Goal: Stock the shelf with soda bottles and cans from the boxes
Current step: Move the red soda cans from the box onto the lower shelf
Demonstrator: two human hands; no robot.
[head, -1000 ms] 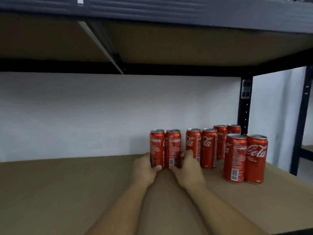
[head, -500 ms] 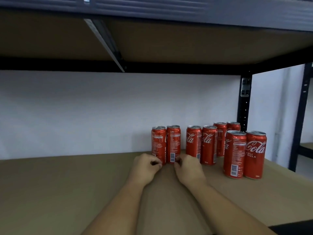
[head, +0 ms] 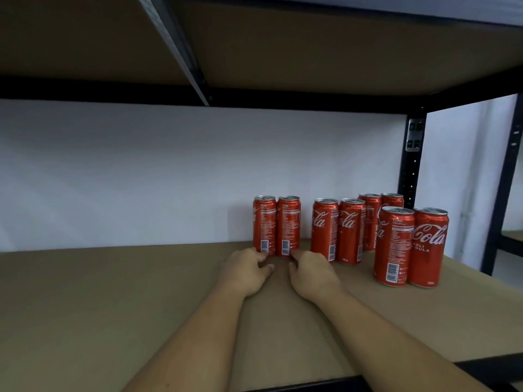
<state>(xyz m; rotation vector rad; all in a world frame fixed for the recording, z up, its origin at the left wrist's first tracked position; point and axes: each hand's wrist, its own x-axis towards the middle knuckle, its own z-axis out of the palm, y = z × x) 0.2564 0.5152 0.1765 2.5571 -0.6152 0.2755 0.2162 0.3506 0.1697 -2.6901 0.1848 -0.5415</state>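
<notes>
At the frame's centre, the left hand (head: 245, 272) and right hand (head: 314, 275) lay on the shelf (head: 113, 292). Their fingers were loosely curled, gripping nothing, with fingertips at the bases of two upright Coca-Cola cans (head: 288, 225). Six more cans (head: 394, 244) stood to the right.

A plain white wall (head: 141, 171) fills the background. Overhead is the brown underside of an upper board (head: 311, 52), crossed diagonally by a grey metal brace (head: 175, 49) that meets a black beam (head: 85, 90) running along the back. At the right a black perforated upright post (head: 409, 176) carries a grey metal plate (head: 413, 135) near its top. Further right stands a second black post (head: 501, 179), and beyond it the edge of another brown board (head: 513, 236) shows above a pale floor (head: 506, 261).
</notes>
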